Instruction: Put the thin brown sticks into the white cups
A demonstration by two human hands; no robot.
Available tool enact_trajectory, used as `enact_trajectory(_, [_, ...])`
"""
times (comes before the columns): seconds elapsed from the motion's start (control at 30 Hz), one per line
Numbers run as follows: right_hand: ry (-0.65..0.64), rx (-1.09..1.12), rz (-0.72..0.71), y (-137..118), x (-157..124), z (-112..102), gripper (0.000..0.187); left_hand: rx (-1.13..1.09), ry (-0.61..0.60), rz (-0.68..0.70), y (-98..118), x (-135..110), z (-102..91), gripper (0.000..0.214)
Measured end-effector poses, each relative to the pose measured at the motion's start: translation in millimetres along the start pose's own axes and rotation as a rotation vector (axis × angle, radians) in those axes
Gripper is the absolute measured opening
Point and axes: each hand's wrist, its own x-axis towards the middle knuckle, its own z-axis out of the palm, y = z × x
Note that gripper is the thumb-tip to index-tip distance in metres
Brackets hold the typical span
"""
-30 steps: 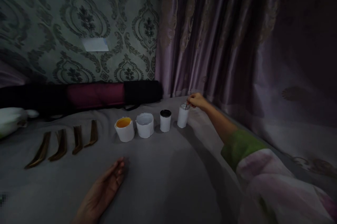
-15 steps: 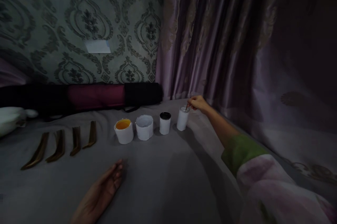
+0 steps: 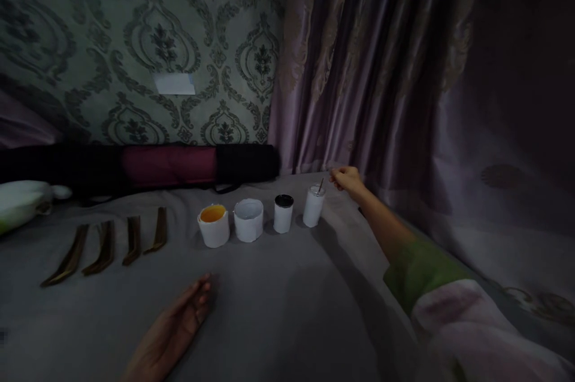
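Observation:
Several white cups stand in a row on a grey bedsheet (image 3: 287, 310): a cup of orange stuff (image 3: 214, 226), a wide white cup (image 3: 248, 220), a cup with a dark top (image 3: 283, 213) and a tall cup (image 3: 313, 205) with a thin stick (image 3: 320, 185) standing in it. My right hand (image 3: 347, 179) hovers just right of the tall cup, fingers curled together, clear of the stick. My left hand (image 3: 177, 328) lies flat on the sheet in front, fingers stretched out, holding nothing.
Several curved brown pieces (image 3: 103, 244) lie in a row at the left. A long black and maroon roll (image 3: 171, 165) lies along the patterned wall. A white object (image 3: 22, 201) sits at the far left. Purple curtains (image 3: 381, 70) hang at the right.
My right hand has let go of the stick in the tall cup and drawn back a little to the right. The left hand has stayed put.

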Motion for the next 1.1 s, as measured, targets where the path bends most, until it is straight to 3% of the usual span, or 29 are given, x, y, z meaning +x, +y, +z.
enact_trajectory(0.23, [0.050,0.056,-0.007,-1.2,-15.4,-2.8,0.016,-0.003,-0.013,-0.011,0.6,-1.3,1.4,0.021])
enact_trajectory(0.5, [-0.041,0.266,-0.021,12.9,-69.1,12.3,0.025,-0.063,-0.087,-0.022,2.2,-2.7,0.5,0.017])
enact_trajectory(0.87, [-0.283,0.319,0.156,40.4,-146.1,72.2,0.035,-0.128,-0.144,-0.036,5.3,-3.3,0.7,0.014])
enact_trajectory(1.1, [-0.483,0.258,0.113,48.8,-183.0,123.3,0.038,-0.113,-0.209,-0.039,5.1,0.6,-2.5,0.012])
